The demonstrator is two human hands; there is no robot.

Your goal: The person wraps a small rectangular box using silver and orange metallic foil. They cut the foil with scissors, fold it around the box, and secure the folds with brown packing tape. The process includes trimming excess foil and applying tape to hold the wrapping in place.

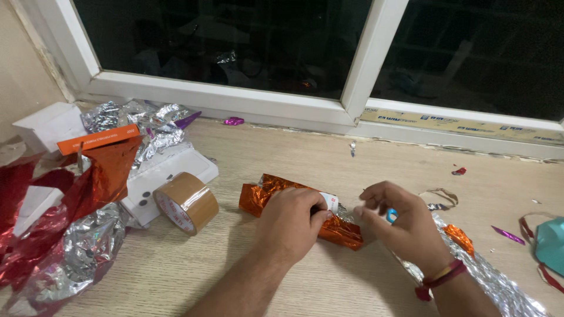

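A small package wrapped in crinkled orange foil (265, 195) lies on the wooden sill (282, 152) in the middle. My left hand (292, 217) presses down on its right half, thumb by a white end that sticks out. My right hand (398, 222) hovers just right of the package, fingers curled and apart, holding nothing that I can see. A blue object peeks out behind its fingers. A roll of brown packing tape (187, 202) stands on edge left of the package.
Crumpled red, orange and silver foil (76, 246) piles up at the left with white boxes (170, 170) and an orange box (98, 138). A silver foil strip (487, 273) runs under my right wrist. A teal object (552, 243) sits at the right edge. Dark window panes behind.
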